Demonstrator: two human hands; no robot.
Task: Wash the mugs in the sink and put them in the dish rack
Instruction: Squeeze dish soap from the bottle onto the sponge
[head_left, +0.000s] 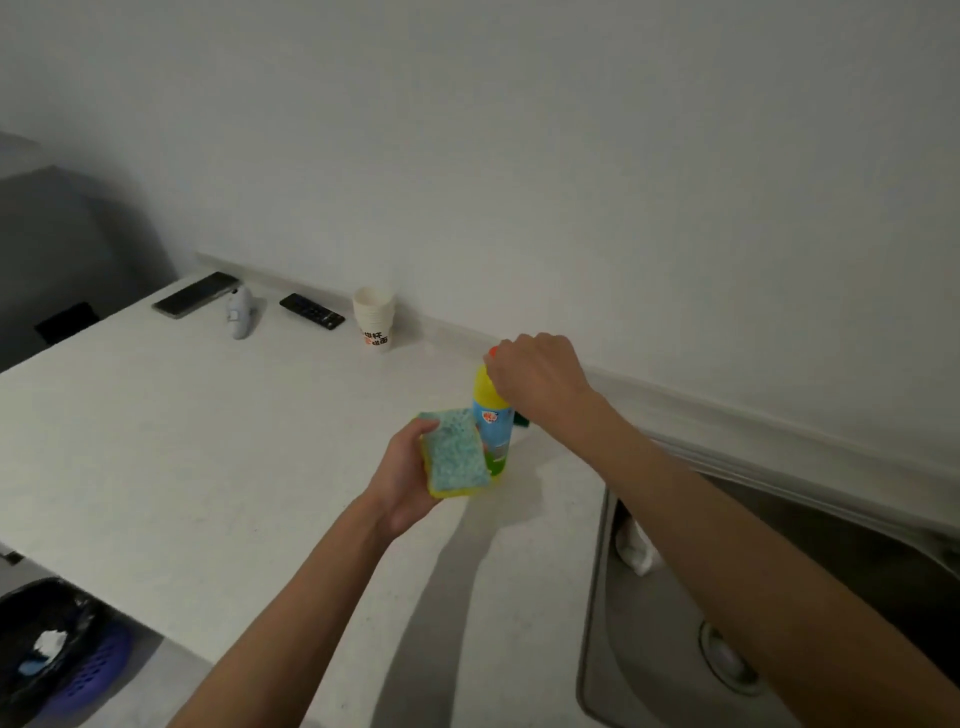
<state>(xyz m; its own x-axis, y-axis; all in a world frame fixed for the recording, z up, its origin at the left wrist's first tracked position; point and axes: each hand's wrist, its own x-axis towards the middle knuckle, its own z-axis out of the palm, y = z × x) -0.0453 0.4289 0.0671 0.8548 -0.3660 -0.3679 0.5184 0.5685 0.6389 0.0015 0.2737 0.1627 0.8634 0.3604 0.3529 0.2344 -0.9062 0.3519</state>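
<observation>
My left hand (402, 480) holds a sponge (457, 452) with a blue-green scrub face and a yellow underside, just above the white counter (171, 447). Right behind the sponge stands a yellow dish soap bottle (493, 421) with a blue and green label. My right hand (537, 376) grips the bottle's top, covering its orange cap. The steel sink (670, 639) lies at the lower right, its drain visible. Something white (636, 545) sits inside the sink, mostly hidden behind my right forearm. No dish rack is in view.
Along the back wall lie a phone (195, 294), a small white device (240, 312), a black remote (311, 310) and a stack of paper cups (375, 318). A black-lined bin (41, 649) and a purple shoe (96, 670) are on the floor at lower left.
</observation>
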